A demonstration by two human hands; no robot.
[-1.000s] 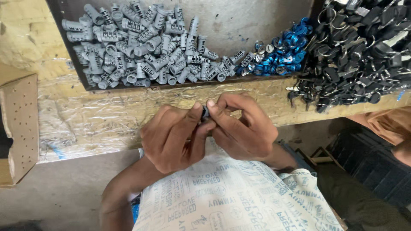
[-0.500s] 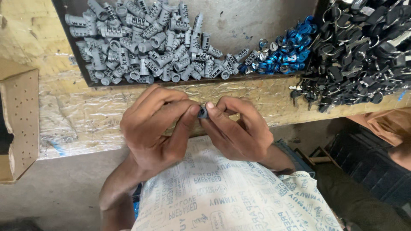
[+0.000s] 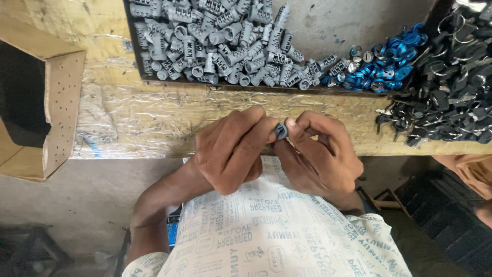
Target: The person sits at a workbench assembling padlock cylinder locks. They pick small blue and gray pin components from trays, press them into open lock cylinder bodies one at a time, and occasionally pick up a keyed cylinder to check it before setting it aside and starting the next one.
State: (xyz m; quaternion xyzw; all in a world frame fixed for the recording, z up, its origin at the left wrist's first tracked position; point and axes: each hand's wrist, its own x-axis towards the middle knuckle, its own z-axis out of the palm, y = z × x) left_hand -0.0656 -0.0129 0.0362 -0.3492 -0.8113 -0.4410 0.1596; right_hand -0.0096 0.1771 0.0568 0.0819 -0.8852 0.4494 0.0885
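Both hands meet just off the front edge of the bench (image 3: pixel 154 123), pinching one small grey metal part (image 3: pixel 280 131) between them. The left hand (image 3: pixel 233 151) is curled around it from the left, fingertips closed on it; the right hand (image 3: pixel 320 154) grips it from the other side, thumb pressed at its end. It looks like the fitting or pressing step on a single piece, mid-way. The next move probably needs a steady twist or push without letting the part slip. In the tray (image 3: pixel 328 20) behind lie a heap of grey cylinders (image 3: pixel 220 41) and blue rings (image 3: pixel 382 64); black keys (image 3: pixel 451 87) are piled at the right, and a cardboard box (image 3: pixel 56 102) stands left.
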